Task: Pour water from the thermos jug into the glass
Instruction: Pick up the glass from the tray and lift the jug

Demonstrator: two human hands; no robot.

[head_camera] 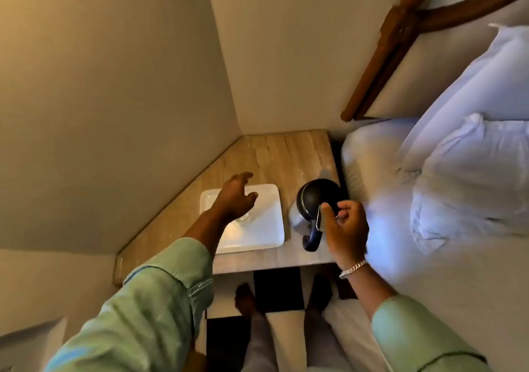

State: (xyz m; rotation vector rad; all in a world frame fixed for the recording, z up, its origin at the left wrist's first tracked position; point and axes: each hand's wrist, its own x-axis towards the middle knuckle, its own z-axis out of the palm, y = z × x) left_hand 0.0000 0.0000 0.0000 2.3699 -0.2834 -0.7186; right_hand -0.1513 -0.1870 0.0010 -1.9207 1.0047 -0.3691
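Note:
The thermos jug [307,208], steel-bodied with a black lid and black handle, stands on the right side of a marble-topped bedside table [289,157]. My right hand [345,228] hovers beside its handle, fingers curled and nothing gripped. A white rectangular tray [263,225] lies left of the jug. On it stands a clear glass [244,218], mostly hidden under my left hand [236,197]. That hand is spread above the glass with fingers apart and holds nothing.
The table fills a corner between two beige walls. A bed [429,228] with white sheets and pillows [472,171] presses against the table's right edge, with a dark wooden headboard post [383,57] behind. My legs and feet show below the table's front edge.

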